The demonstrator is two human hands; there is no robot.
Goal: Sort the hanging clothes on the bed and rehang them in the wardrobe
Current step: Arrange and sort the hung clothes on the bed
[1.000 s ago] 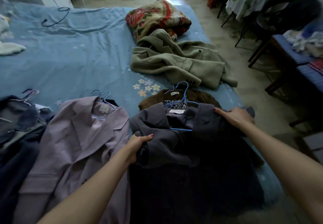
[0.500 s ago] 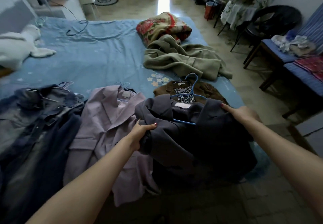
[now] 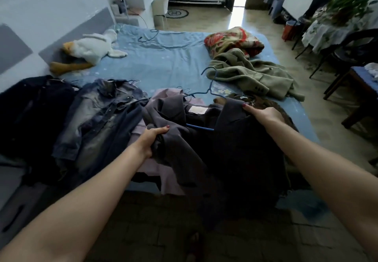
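Bed (image 3: 173,65) bearing sorted garments; the grey jacket (image 3: 184,143) on its blue hanger (image 3: 206,94) lies at the near edge. Left hand (image 3: 150,139) and right hand (image 3: 263,115) each clutch a shoulder. Lifting evenly should keep the jacket seated on the hanger.

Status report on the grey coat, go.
Left hand and right hand both grip grey coat on blue hanger. Lilac jacket underneath. Path clear.
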